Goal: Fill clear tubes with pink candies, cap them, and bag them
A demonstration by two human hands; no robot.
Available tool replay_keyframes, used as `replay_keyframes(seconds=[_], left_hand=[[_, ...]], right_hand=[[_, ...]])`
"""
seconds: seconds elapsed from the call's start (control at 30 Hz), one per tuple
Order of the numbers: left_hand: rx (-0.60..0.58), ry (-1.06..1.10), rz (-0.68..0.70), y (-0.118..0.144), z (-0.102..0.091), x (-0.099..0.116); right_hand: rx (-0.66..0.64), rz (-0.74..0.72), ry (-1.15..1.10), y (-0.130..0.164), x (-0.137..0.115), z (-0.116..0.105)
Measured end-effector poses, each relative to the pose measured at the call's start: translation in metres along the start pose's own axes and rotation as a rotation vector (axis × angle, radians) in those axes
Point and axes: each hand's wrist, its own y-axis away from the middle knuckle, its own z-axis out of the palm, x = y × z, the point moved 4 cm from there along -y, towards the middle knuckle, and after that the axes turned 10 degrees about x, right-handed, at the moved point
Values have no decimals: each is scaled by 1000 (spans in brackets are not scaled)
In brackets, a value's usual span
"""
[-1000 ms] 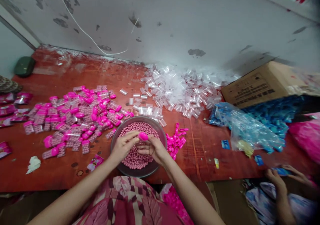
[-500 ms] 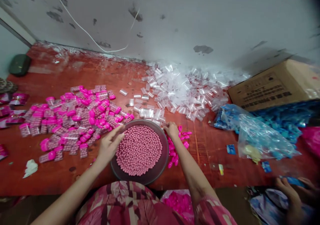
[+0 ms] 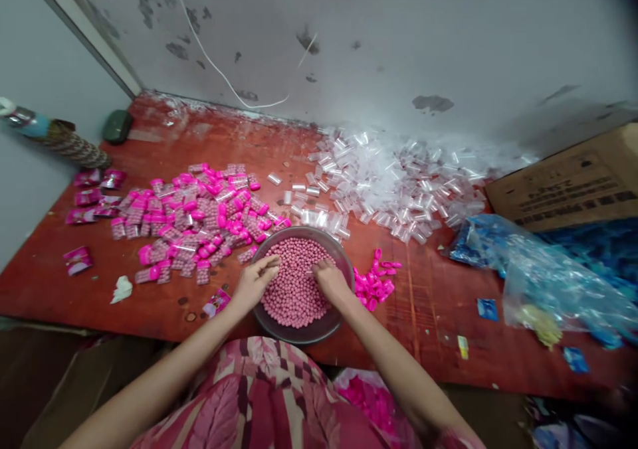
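Pink candy beads (image 3: 294, 289) fill the metal bowl (image 3: 299, 333) (both hands in it), left hand (image 3: 255, 281) loosely spread, right hand (image 3: 329, 280) seemingly pinching a clear tube, so hasty scooping could scatter beads across the table (image 3: 423, 323).

Table (image 3: 164, 150): red-brown, glossy.
Wall (image 3: 399, 37): pale grey-white, blotched with dark patches.
Bowl (image 3: 343, 253): dull grey metal rim.
Beads (image 3: 294, 289): soft dusty pink, all one shade.
Filled tubes (image 3: 199, 216): clear, pink inside, hot-pink caps.
Loose caps (image 3: 376, 283): hot pink.
Empty tubes (image 3: 393, 183): clear, glinting white.
Box (image 3: 573, 183): brown card, dark print.
Bag (image 3: 548, 276): clear over bright blue.
Garment (image 3: 259, 402): pink, maroon and cream checks with leaf shapes.
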Motion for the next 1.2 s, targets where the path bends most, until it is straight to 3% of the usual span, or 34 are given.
replay_keyframes(seconds=[0.17,0.3,0.43,0.6,0.67,0.77,1.0,1.1,1.2], left_hand=[[62,64,-31,18,-31,-11],[112,78,-8,26,-49,-21],[82,-18,34,27,-48,-24],[-108,-134,88,25,-14,-14],[-168,-115,128,23,-2,-9],[-234,-10,65,17,10,-5],[-436,22,17,14,26,4],[-420,-53,30,11,26,-1],[-368,-174,32,2,21,-15]], right_hand=[[-64,-3,-153,-15,-33,68],[-37,41,-363,-11,-46,90],[61,117,-593,2,-48,73],[140,130,-823,14,-59,36],[158,132,-878,17,-62,22],[159,131,-952,21,-60,0],[140,-104,-598,23,-64,-56],[147,-119,-554,26,-63,-55],[200,6,-521,33,-53,-39]])
